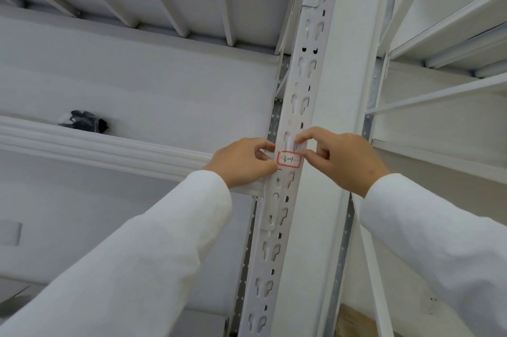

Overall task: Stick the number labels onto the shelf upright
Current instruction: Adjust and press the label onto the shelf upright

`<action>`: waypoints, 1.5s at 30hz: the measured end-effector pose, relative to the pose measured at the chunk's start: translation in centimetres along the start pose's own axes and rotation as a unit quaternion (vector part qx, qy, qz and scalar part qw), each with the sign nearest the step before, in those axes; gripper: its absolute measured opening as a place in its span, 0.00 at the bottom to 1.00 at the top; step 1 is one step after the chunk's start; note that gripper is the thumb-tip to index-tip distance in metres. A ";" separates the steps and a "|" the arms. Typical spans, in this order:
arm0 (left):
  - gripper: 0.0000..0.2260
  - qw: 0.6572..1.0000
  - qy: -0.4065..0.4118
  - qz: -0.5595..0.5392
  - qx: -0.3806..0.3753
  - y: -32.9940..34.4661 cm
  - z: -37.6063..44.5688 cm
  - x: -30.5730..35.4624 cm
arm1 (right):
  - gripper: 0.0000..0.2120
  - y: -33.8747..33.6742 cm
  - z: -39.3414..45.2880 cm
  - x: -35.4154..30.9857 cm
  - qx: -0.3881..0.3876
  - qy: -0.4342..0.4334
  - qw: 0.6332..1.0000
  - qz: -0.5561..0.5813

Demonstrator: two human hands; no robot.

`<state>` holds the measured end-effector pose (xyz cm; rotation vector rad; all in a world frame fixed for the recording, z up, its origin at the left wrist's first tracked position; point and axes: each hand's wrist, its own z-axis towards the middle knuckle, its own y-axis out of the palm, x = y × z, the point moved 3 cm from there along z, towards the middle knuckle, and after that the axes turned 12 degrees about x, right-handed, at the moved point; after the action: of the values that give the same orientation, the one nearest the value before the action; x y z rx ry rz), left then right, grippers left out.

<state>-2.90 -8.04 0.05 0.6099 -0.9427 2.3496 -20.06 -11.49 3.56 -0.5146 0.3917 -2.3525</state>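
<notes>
Both hands press a label to the shelf upright

Left hand (244,162) and right hand (340,161) pinch the red-bordered label (288,159) against the slotted upright (299,84); a black bundle (85,121) lies on the shelf (104,148) at 9 o'clock.

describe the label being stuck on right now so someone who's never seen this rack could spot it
Find the white perforated shelf upright running up the middle of the view. The label sits on its front face, between the left hand and right hand. It alone has colour: a red border around handwritten "3-1".

White metal shelves (109,150), white wall (354,34), soft light
</notes>
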 end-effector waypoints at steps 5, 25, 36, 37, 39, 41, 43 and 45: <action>0.16 1.000 -0.004 0.006 0.002 0.0 -0.1 0.1 | 0.11 0.4 -0.3 -0.9 -0.011 -0.010 1.000 -0.014; 0.16 1.000 -0.003 0.013 0.005 -0.1 -0.3 0.2 | 0.03 0.6 -1.2 -0.6 0.086 0.005 0.996 -0.009; 0.16 1.000 -0.005 0.014 0.008 -0.1 -0.4 0.4 | 0.07 1.3 -2.7 -1.3 0.122 0.008 0.993 -0.005; 0.16 1.000 -0.006 0.013 0.009 -0.1 -0.4 0.4 | 0.08 1.3 -2.6 -1.4 0.123 0.011 0.992 -0.006; 0.16 1.000 -0.009 0.012 0.010 0.0 -0.3 0.3 | 0.09 1.4 -2.1 -1.7 0.122 0.021 0.992 -0.006; 0.16 1.000 -0.008 0.014 0.011 0.1 -0.3 0.2 | 0.09 1.4 -1.4 -2.1 0.112 0.034 0.993 -0.001; 0.16 1.000 -0.006 0.017 0.013 0.1 -0.3 0.3 | 0.06 1.4 -0.9 -2.4 0.096 0.041 0.995 -0.005; 0.15 1.000 -0.007 0.015 0.017 0.0 -0.3 0.3 | 0.06 1.4 -0.7 -2.5 0.077 0.040 0.996 -0.013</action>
<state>-3.15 -7.76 0.01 0.6317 -0.9256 2.3951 -17.87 -10.72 1.70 -0.3557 0.2383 -2.4108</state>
